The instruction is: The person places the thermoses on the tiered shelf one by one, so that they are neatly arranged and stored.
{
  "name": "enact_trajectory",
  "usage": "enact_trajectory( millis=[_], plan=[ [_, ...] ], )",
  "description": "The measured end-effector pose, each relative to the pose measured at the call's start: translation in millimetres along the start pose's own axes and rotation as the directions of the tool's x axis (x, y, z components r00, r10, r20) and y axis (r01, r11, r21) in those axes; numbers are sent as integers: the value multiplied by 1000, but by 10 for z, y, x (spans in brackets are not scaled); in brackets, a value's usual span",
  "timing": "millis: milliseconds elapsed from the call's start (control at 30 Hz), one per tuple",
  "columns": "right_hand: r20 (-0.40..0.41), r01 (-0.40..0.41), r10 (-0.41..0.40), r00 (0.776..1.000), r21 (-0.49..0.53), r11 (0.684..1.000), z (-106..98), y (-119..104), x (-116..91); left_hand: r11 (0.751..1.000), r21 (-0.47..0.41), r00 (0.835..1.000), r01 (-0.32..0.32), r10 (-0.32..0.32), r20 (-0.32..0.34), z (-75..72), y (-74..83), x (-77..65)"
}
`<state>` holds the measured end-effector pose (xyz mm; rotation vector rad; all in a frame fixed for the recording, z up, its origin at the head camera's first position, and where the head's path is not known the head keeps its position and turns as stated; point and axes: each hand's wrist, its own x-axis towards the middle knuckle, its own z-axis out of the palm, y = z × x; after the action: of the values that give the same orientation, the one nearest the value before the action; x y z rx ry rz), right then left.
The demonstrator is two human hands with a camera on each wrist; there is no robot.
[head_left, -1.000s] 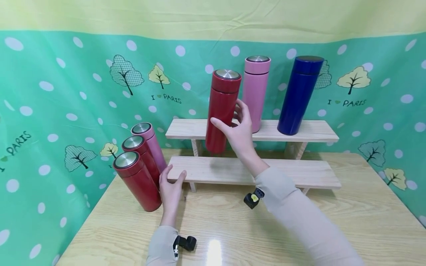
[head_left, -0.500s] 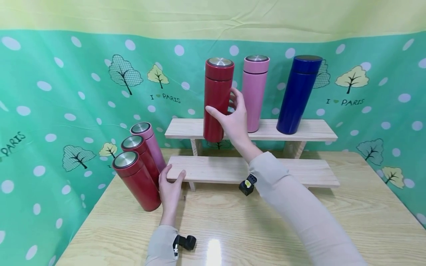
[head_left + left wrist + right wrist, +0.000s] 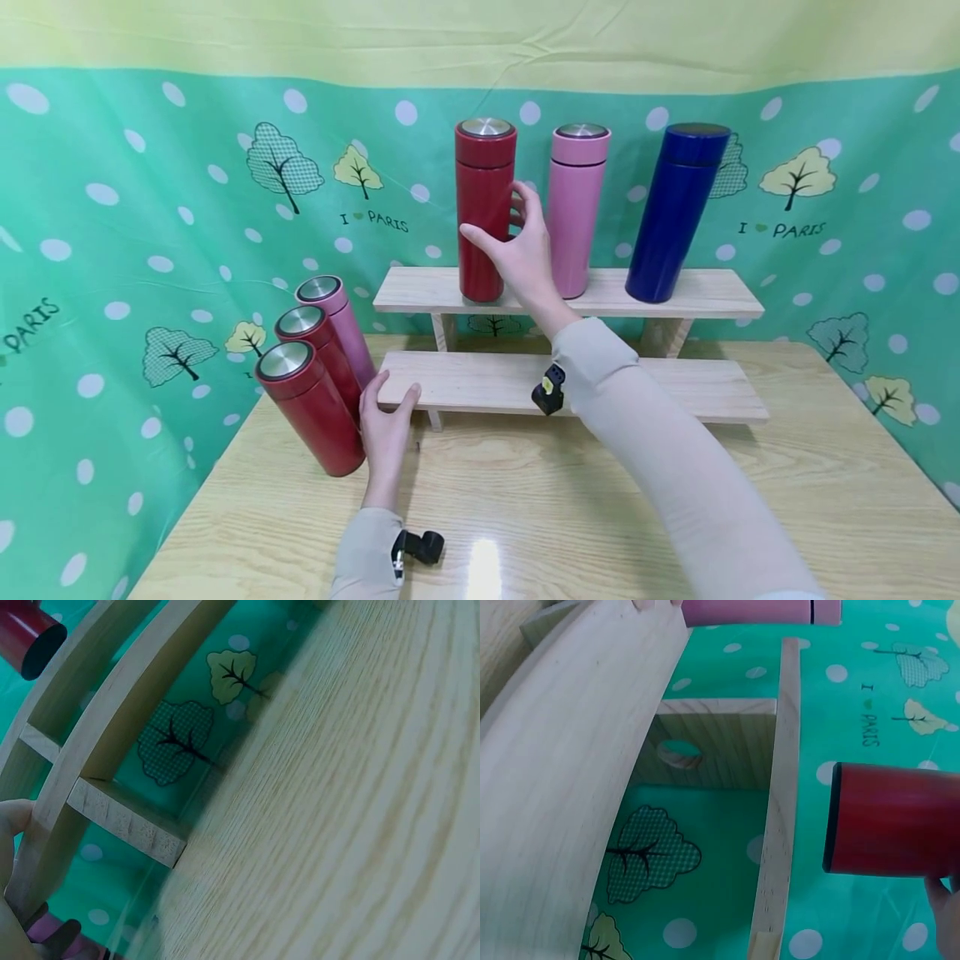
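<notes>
My right hand point(image 3: 525, 250) grips a red thermos bottle point(image 3: 483, 204) upright at the upper wooden shelf point(image 3: 420, 287). In the right wrist view a gap shows between the base of the red bottle point(image 3: 892, 821) and the board's edge point(image 3: 780, 787). To its right, a pink bottle point(image 3: 576, 217) and a dark blue bottle point(image 3: 675, 217) stand on that shelf. My left hand point(image 3: 385, 433) holds the left end of the lower shelf point(image 3: 480, 382), thumb at the front edge. Part of the left hand point(image 3: 15, 855) shows in the left wrist view.
Left of my left hand, two red bottles point(image 3: 311, 408) and a pink bottle point(image 3: 341, 321) stand close together on the wood-grain table point(image 3: 510, 483). A green dotted curtain point(image 3: 187, 167) hangs behind the shelves and along the left side.
My right hand has raised the red bottle and carried it slightly left, from in front of the upper shelf to above it. The left hand has stayed in place.
</notes>
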<state>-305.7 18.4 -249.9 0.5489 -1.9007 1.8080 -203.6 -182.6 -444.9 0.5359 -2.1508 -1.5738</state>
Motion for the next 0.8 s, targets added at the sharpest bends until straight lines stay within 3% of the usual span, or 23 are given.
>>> enact_trajectory(
  millis=[333, 567, 800],
  plan=[
    [17, -45, 46, 999, -53, 998, 60, 96, 121, 1000, 3, 1000, 1, -1, -6, -3, 2, -2],
    [14, -48, 51, 999, -146, 988, 62, 135, 204, 1000, 5, 1000, 7, -7, -10, 13, 3, 0],
    [5, -102, 104, 995, -146, 984, 72, 193, 243, 1000, 10, 1000, 3, -3, -10, 19, -14, 0]
  ],
)
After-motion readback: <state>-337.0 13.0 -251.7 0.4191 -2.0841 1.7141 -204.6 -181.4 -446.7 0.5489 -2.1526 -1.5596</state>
